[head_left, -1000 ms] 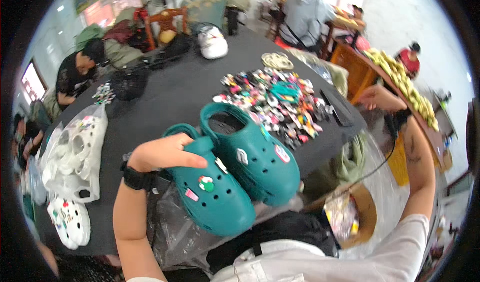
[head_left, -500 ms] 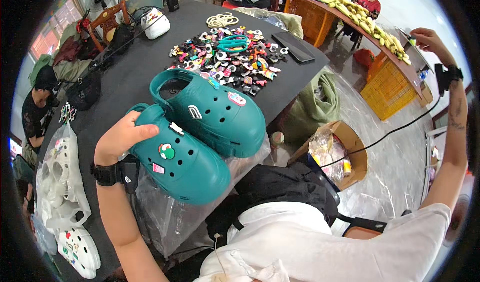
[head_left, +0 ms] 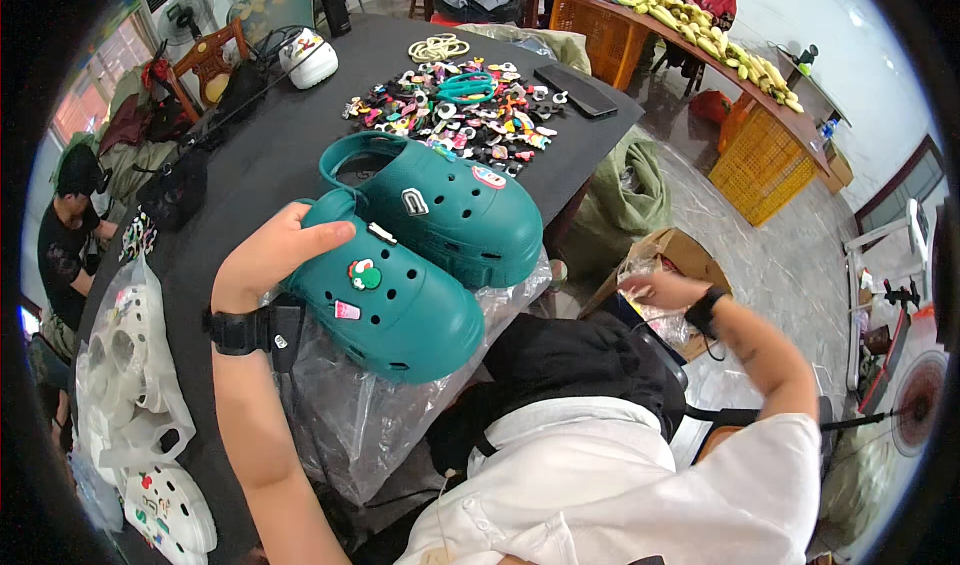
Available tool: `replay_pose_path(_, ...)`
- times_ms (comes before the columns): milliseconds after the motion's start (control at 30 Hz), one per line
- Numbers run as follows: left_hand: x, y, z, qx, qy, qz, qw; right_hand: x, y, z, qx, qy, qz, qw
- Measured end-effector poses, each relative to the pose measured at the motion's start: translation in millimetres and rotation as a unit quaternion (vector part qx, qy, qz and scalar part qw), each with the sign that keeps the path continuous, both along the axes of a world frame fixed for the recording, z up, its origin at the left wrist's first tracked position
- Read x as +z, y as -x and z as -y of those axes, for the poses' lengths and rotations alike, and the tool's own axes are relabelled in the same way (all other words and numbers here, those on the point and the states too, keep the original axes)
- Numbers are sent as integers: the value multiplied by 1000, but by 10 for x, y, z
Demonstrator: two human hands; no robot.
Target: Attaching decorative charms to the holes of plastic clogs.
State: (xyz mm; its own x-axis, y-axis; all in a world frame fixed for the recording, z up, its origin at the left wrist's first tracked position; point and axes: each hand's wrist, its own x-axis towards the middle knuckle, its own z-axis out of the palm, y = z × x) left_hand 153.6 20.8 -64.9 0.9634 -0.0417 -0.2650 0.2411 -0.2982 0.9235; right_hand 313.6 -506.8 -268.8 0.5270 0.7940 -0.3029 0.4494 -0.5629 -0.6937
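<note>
My left hand grips the heel end of a teal clog, thumb on top of it. Small charms sit in its holes, among them a green-and-red one and a pink cup. Right beside it, slightly farther off, is the matching clog, with its own charms. A clear plastic bag lies under the pair at the table edge. My right hand passes over an open cardboard box at the right; its fingers are blurred, and I see nothing held.
Beyond the clogs, a pile of shoe charms covers part of the dark table, with teal straps on top and a black phone alongside. Bagged white clogs lie at left. One person sits at left, another far right.
My right hand has swung down and inward from far out at the upper right to above the box. The view has shifted a little; my left hand keeps its grip on the clog.
</note>
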Motion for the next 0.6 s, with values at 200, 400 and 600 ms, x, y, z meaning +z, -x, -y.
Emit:
replay_pose_path(200,25,-2,34,-11,2,4,1000,-2102,578,722,-65,203,103,972)
replay_pose_path(400,24,-2,15,-37,23,16,999,-2584,904,1544,-199,150,15,968)
replay_pose_path(600,12,-6,2,-40,13,1,999,-1561,593,2053,99,660,-116,736)
